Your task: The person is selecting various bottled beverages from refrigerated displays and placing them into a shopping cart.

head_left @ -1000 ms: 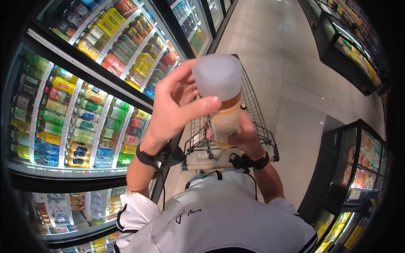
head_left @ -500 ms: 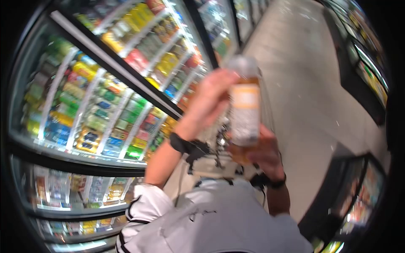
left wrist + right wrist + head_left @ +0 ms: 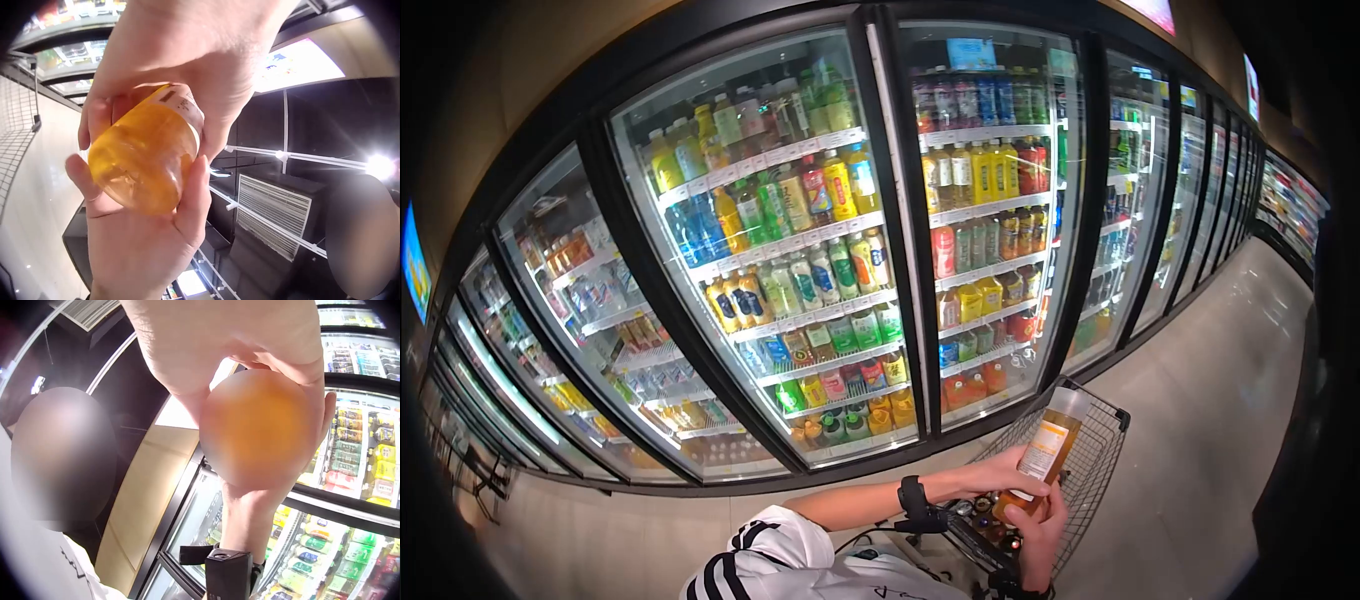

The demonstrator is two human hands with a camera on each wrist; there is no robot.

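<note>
A bottle of amber drink (image 3: 1048, 450), with an orange and white label and a wide translucent top, tilts over the shopping cart. My left hand (image 3: 998, 474) grips it around the lower part of the label. Below that, my right hand (image 3: 1040, 532) holds the base, thumb and fingers on opposite sides. In the left wrist view the bottle's clear orange bottom (image 3: 147, 165) shows between both hands. The right wrist view has its base (image 3: 256, 428) as a blurred orange disc, with the rest of the bottle hidden behind it.
The wire cart (image 3: 1090, 490) stands right in front of me, with several dark-topped bottles (image 3: 982, 522) in it. Tall glass-door drink fridges (image 3: 890, 250) line the aisle ahead and to the left. Tiled floor (image 3: 1190, 430) runs along the right.
My view has swung up and left to face the fridges. The bottle now appears lower and tilted in the head view. My left hand has shifted from near its top down to the label.
</note>
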